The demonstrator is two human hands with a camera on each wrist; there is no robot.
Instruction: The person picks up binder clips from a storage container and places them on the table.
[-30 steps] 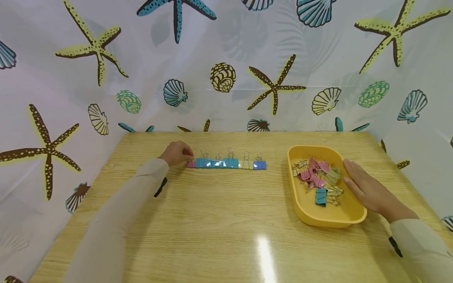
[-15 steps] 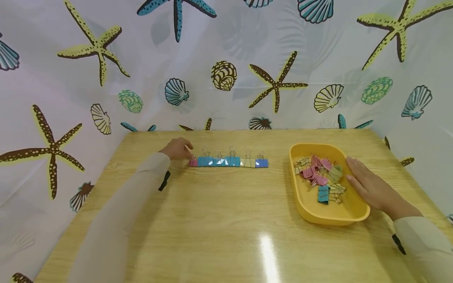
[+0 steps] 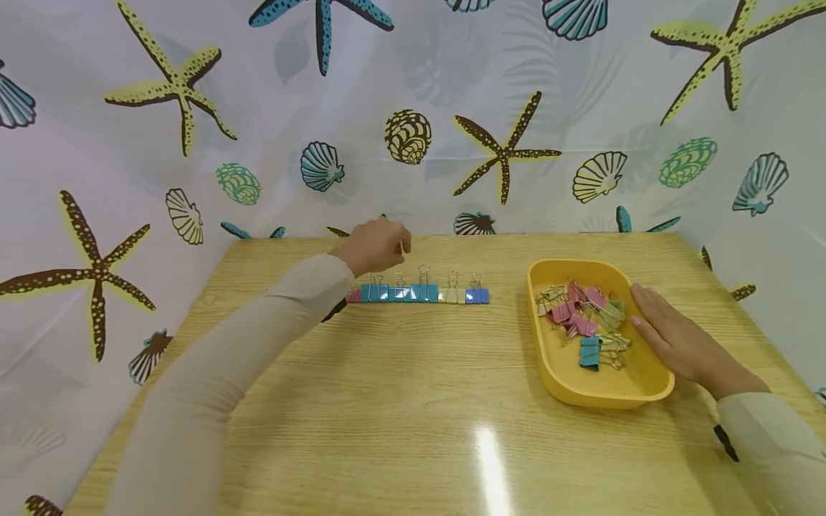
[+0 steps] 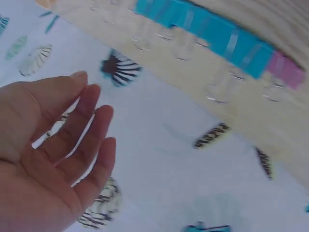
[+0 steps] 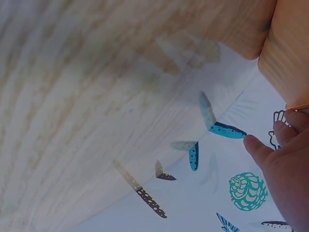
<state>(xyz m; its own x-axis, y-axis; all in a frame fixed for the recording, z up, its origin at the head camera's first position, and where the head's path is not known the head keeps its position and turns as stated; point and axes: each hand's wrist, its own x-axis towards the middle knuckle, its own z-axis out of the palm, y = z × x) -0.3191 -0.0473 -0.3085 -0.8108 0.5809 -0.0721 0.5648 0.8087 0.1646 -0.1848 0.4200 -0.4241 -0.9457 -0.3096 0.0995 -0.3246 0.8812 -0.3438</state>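
My left hand (image 3: 377, 245) is raised behind a row of binder clips, its fingers loosely bent with nothing between them in the left wrist view. From left to right the row runs pink clip (image 3: 353, 295), several teal clips (image 3: 424, 293), a pale yellow clip (image 3: 451, 296) and a blue clip (image 3: 477, 296), wire handles toward the back. At the right my right hand (image 3: 677, 340) rests with straight fingers along the right rim of a yellow bin (image 3: 561, 390). Inside lie loose pink clips (image 3: 583, 326), pale yellow clips and a teal clip (image 3: 590, 353).
The wooden table (image 3: 387, 401) meets a white cloth with starfish and shell prints (image 3: 361, 107) at the back and both sides. My left sleeve (image 3: 258, 344) crosses the table's left part.
The left hand has let go of the pink clip at the row's left end and moved up and right, behind the row. The right hand stays at the bin.
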